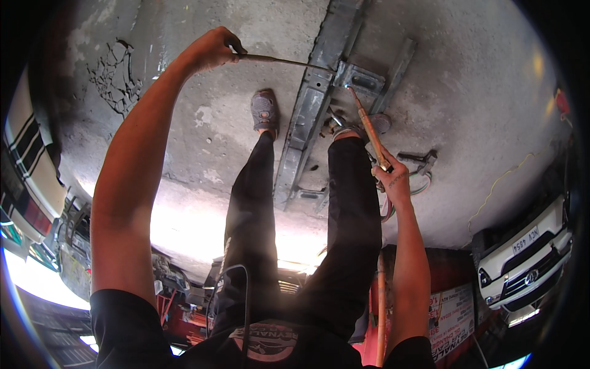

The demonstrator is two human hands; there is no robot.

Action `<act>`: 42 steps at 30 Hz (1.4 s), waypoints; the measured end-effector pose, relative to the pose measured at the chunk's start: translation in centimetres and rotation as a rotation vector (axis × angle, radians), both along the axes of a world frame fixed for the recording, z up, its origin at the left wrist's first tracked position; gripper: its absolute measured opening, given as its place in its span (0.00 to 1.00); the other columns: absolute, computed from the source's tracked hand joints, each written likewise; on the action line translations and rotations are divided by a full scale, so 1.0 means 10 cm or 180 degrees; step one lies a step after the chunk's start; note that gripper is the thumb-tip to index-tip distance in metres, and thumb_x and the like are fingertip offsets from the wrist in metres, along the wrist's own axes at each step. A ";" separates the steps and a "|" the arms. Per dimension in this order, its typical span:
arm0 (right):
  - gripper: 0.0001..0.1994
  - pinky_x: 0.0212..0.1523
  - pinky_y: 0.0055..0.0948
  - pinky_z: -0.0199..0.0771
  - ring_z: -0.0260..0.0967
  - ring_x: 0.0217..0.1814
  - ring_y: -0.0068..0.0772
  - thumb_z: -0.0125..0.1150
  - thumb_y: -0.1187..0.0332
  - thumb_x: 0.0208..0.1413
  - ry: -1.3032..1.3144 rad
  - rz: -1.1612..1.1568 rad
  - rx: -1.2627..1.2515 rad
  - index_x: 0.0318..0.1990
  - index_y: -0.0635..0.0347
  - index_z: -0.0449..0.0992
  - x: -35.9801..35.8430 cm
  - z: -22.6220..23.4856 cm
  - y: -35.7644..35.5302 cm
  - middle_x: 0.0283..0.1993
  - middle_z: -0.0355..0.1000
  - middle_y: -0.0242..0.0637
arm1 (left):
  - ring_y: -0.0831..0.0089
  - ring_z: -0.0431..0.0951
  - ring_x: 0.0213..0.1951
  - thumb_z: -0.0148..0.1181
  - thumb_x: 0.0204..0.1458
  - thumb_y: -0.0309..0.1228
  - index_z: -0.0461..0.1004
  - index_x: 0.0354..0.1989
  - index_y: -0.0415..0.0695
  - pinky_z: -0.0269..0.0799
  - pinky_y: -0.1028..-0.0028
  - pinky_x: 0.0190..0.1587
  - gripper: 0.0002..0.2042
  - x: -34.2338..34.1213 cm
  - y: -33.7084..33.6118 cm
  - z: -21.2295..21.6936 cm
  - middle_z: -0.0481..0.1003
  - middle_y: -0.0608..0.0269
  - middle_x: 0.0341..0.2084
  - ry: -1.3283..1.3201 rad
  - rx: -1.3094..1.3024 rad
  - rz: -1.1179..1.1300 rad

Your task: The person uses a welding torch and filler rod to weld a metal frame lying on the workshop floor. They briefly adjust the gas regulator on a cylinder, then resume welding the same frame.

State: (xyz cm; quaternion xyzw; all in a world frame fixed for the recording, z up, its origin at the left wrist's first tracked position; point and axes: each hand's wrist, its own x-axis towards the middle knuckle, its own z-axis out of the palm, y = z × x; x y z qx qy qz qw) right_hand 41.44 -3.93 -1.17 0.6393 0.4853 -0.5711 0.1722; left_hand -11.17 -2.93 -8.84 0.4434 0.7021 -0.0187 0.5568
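Note:
My left hand (215,49) is closed on one end of a slim metal rod (264,58), thicker near my fingers. Its thin far end reaches the long grey steel beam (298,126) on the concrete floor. Closed round the handle of a copper-coloured gas torch (365,123) is my right hand (393,178). A small bright spot glows at the torch tip, at the near edge of a slotted metal bracket (364,80). That bracket adjoins the beam's right side, close to the rod's end. Whether rod and beam touch, I cannot tell.
My left shoe (264,109) stands left of the beam; my right leg (353,190) is right of it. Hoses (424,184) lie beside a dark tool (418,158). Twisted black scraps (117,77) are at far left, a yellow cord (496,184) and white vehicle (525,264) at right.

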 end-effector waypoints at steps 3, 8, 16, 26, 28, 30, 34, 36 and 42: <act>0.31 0.22 0.24 0.72 0.66 0.21 0.15 0.65 0.76 0.56 0.0029 -0.0043 -0.0014 0.70 0.50 0.72 0.03 -0.03 -0.02 0.27 0.73 0.26 | 0.69 0.79 0.30 0.69 0.46 0.25 0.88 0.40 0.43 0.74 0.68 0.34 0.11 -0.01 -0.02 -0.02 0.82 0.56 0.28 -0.0012 0.0099 0.0007; 0.31 0.22 0.23 0.71 0.66 0.21 0.14 0.65 0.76 0.56 -0.0037 -0.0029 -0.0033 0.70 0.50 0.73 0.01 -0.02 -0.02 0.27 0.73 0.26 | 0.72 0.77 0.27 0.69 0.46 0.24 0.87 0.42 0.40 0.71 0.70 0.31 0.12 -0.01 -0.04 -0.04 0.81 0.58 0.27 0.0009 0.0085 0.0025; 0.31 0.23 0.24 0.71 0.65 0.22 0.15 0.65 0.76 0.56 -0.0008 0.0015 0.0022 0.70 0.50 0.73 0.01 -0.03 0.00 0.28 0.73 0.26 | 0.75 0.75 0.24 0.68 0.47 0.23 0.86 0.42 0.39 0.69 0.71 0.28 0.13 -0.02 -0.04 -0.05 0.81 0.61 0.25 -0.0071 0.0170 0.0001; 0.29 0.25 0.22 0.72 0.67 0.24 0.14 0.66 0.72 0.59 -0.0018 -0.0080 -0.0005 0.70 0.49 0.73 -0.01 0.00 0.00 0.31 0.75 0.27 | 0.70 0.78 0.29 0.69 0.46 0.24 0.87 0.41 0.41 0.72 0.69 0.32 0.12 -0.05 -0.03 -0.07 0.81 0.58 0.27 -0.0043 -0.0024 0.0038; 0.28 0.25 0.22 0.72 0.67 0.24 0.14 0.66 0.70 0.61 -0.0063 -0.0120 -0.0050 0.70 0.50 0.73 -0.04 0.02 0.01 0.30 0.74 0.27 | 0.67 0.80 0.31 0.69 0.46 0.25 0.87 0.40 0.42 0.74 0.68 0.35 0.11 -0.05 -0.03 -0.06 0.81 0.56 0.28 -0.0028 -0.0057 0.0040; 0.27 0.24 0.23 0.71 0.66 0.23 0.14 0.65 0.67 0.63 -0.0109 -0.0167 -0.0101 0.70 0.50 0.73 -0.09 0.05 0.03 0.30 0.74 0.27 | 0.67 0.80 0.31 0.69 0.46 0.25 0.87 0.40 0.42 0.74 0.68 0.35 0.11 -0.04 -0.04 -0.05 0.81 0.56 0.28 -0.0006 -0.0023 0.0065; 0.25 0.24 0.24 0.68 0.62 0.22 0.14 0.64 0.66 0.64 -0.0143 -0.0100 -0.0028 0.69 0.50 0.74 -0.11 0.05 0.03 0.28 0.71 0.26 | 0.67 0.80 0.31 0.69 0.46 0.25 0.87 0.40 0.42 0.74 0.67 0.35 0.12 -0.04 -0.02 -0.03 0.81 0.56 0.29 -0.0063 0.0044 -0.0001; 0.25 0.24 0.25 0.66 0.61 0.23 0.14 0.64 0.66 0.64 -0.0133 -0.0156 -0.0028 0.69 0.49 0.74 -0.10 0.02 0.01 0.28 0.69 0.25 | 0.67 0.80 0.31 0.69 0.46 0.26 0.87 0.40 0.42 0.74 0.67 0.35 0.12 -0.03 -0.03 -0.03 0.82 0.56 0.28 -0.0035 0.0096 -0.0015; 0.25 0.20 0.25 0.71 0.68 0.19 0.18 0.63 0.67 0.64 -0.0043 -0.0119 0.0066 0.69 0.46 0.74 -0.05 -0.02 -0.01 0.25 0.70 0.28 | 0.76 0.75 0.24 0.67 0.46 0.23 0.86 0.42 0.38 0.69 0.72 0.27 0.13 -0.02 -0.04 -0.04 0.80 0.61 0.22 -0.0013 0.0131 0.0021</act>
